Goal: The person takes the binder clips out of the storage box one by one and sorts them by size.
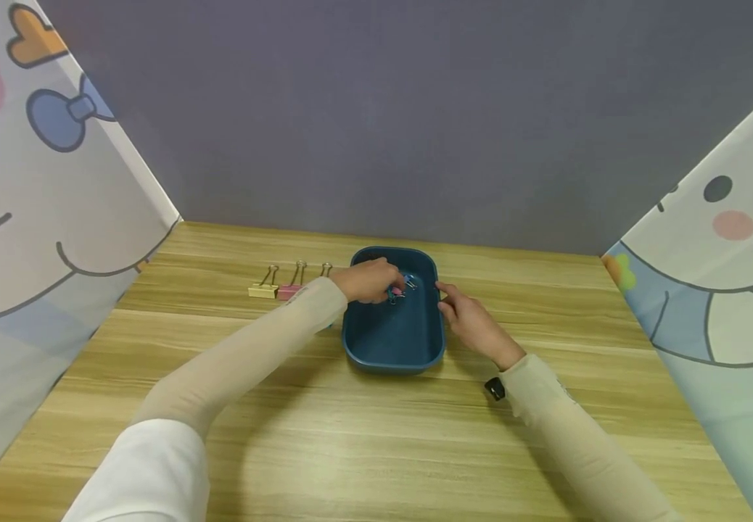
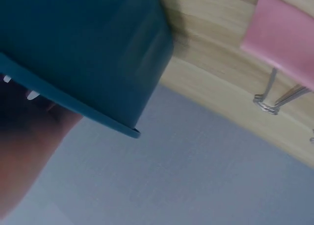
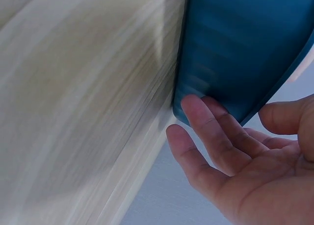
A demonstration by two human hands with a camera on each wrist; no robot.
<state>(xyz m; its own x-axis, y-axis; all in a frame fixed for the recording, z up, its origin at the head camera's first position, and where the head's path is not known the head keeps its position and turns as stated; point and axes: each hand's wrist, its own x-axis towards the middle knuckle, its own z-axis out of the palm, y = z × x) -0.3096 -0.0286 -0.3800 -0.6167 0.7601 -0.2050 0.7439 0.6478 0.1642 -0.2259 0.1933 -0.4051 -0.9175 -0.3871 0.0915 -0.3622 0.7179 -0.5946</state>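
Observation:
A dark blue plastic bin (image 1: pixel 402 366) stands on the table, with several small binder clips (image 1: pixel 410 280) inside, blue and pink ones among them. My left hand (image 1: pixel 371 280) reaches over the bin's left rim, fingertips down at the small clips; I cannot tell whether they pinch one. In the left wrist view the bin wall hides most of those fingers. My right hand (image 1: pixel 476 325) is at the bin's right side. Its fingers (image 3: pixel 211 127) lie loosely extended along the outer wall, and the thumb is at the rim.
Left of the bin, a yellow binder clip (image 1: pixel 262 291) and a pink binder clip (image 1: pixel 288 292) stand in a row with handles up. Another clip's handles (image 1: pixel 326 269) show behind the left forearm. A small black object (image 1: pixel 495 389) is beside the right wrist. A grey wall rises behind the table.

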